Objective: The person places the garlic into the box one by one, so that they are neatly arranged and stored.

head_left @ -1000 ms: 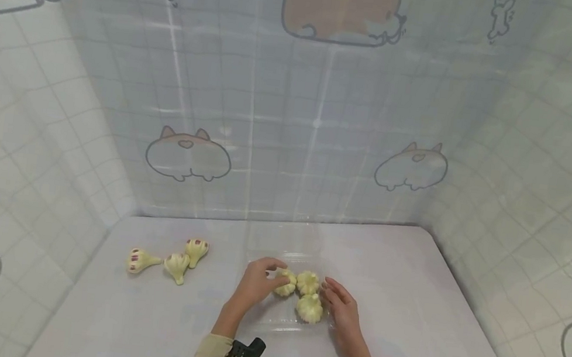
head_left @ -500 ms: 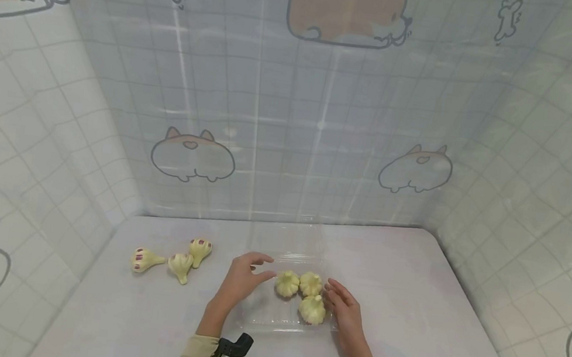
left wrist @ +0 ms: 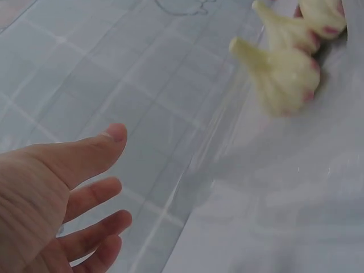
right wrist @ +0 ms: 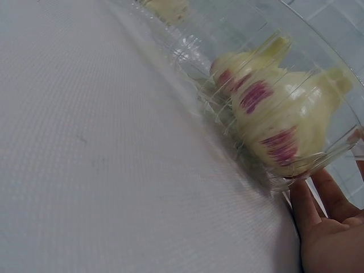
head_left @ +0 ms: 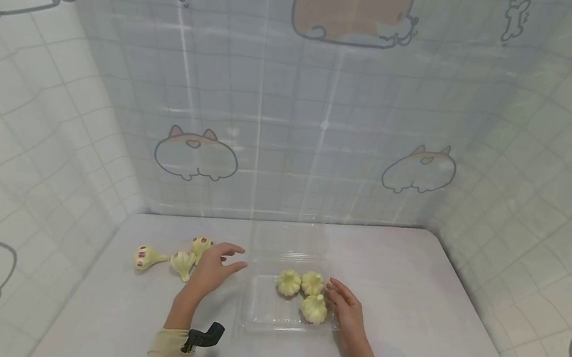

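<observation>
Three garlic bulbs stand in a clear plastic box (head_left: 262,315): a left bulb (head_left: 288,283), a back bulb (head_left: 313,284) and a front bulb (head_left: 314,309). My right hand (head_left: 347,315) rests at the box's right side, its fingers (right wrist: 305,205) touching the plastic by the rim. To the left, my left hand (head_left: 209,273) hovers with thumb and fingers apart and nothing between them. Close by it are two more garlic bulbs, a near one (head_left: 182,264) and a partly covered one (head_left: 200,245). A third loose bulb (head_left: 146,257) lies farther left.
The box's clear lid (head_left: 287,238) lies folded back toward the rear wall. A white cloth (head_left: 408,310) covers the table. Patterned sheets (head_left: 293,114) hang as walls at the back and both sides.
My left hand has let go of the left bulb in the box and moved away leftward, toward the loose bulbs. The right hand has stayed at the box's side.
</observation>
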Tool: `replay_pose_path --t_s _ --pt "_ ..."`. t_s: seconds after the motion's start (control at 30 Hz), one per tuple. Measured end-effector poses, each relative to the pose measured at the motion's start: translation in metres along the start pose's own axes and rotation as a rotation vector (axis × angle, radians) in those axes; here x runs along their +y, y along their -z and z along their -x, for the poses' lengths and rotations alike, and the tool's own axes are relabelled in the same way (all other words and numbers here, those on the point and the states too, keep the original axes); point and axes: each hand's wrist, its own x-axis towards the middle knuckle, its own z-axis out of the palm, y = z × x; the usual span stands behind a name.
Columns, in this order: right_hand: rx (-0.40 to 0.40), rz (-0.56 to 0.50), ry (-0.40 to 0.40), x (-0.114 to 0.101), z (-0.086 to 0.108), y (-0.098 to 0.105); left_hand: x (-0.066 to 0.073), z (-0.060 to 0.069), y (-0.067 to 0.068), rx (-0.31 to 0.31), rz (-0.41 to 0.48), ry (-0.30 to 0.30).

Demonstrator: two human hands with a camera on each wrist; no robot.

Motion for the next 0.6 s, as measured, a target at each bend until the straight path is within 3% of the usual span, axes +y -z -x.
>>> replay_pose_path --t_s 0.27,0.43,0.6 --pt "0.009 -0.015 -0.033 -0.001 0.0 0.0 -0.032 0.003 0.037 0.005 -0.117 0.0" --pt "0.012 -0.013 -0.043 -0.003 -0.001 -0.001 -0.048 0.005 0.066 -0.005 -0.171 0.047" --pt "0.016 -0.006 -0.047 -0.003 -0.001 0.0 -0.068 0.003 0.098 -0.014 -0.23 0.029"
